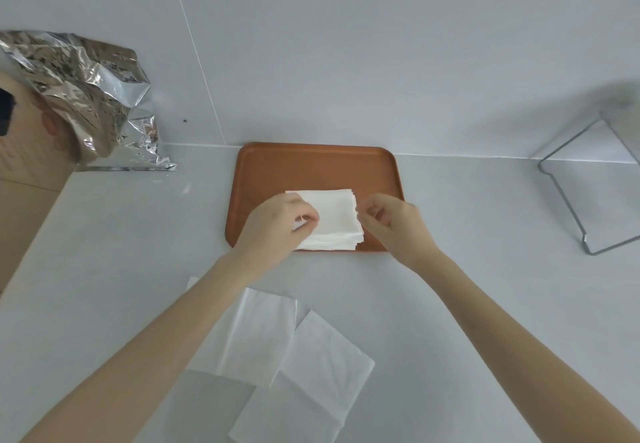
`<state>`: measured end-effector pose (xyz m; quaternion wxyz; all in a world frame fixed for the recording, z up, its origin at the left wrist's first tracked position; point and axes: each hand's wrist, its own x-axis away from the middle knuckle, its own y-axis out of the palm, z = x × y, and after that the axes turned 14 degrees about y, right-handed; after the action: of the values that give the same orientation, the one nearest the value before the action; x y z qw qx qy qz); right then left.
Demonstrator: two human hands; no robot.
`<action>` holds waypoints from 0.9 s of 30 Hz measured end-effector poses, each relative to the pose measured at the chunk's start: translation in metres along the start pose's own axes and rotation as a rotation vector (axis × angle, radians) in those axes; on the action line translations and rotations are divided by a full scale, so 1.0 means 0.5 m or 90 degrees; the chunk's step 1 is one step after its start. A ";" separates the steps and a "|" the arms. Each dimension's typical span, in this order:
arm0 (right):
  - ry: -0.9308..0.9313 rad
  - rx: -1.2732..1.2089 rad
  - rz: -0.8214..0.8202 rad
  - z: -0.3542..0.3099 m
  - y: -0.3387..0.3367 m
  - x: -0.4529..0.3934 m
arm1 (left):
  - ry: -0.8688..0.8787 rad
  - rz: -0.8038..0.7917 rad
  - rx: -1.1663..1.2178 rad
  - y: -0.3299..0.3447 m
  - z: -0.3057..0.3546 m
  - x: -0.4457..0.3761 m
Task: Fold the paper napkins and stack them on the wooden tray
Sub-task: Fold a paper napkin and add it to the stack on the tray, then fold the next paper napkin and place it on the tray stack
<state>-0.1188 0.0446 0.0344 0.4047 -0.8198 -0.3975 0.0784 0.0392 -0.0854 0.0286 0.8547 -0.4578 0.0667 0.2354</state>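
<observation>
A brown wooden tray lies on the white counter against the wall. On its near half sits a stack of folded white napkins. My left hand rests over the stack's left edge, its fingertips pinching the top napkin. My right hand hovers at the stack's right edge with curled fingers; whether it touches the paper I cannot tell. Several unfolded white napkins lie overlapping on the counter near me, between my forearms.
A crumpled silver foil bag leans on a cardboard box at the far left. A metal wire rack stands at the right, against the wall.
</observation>
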 end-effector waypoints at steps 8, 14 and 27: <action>0.072 0.191 -0.196 0.071 0.032 0.201 | -0.027 -0.294 0.010 0.054 0.049 0.110; 0.077 0.261 -0.197 0.098 0.076 0.260 | -0.025 -0.316 -0.071 0.080 0.070 0.140; 0.095 -0.063 -0.019 0.060 -0.027 0.209 | -0.071 -0.107 0.096 0.026 0.099 0.080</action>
<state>-0.0701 0.1423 0.0448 0.3931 -0.8365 -0.3818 -0.0086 0.0634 -0.0254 0.0342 0.9059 -0.3823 -0.0022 0.1823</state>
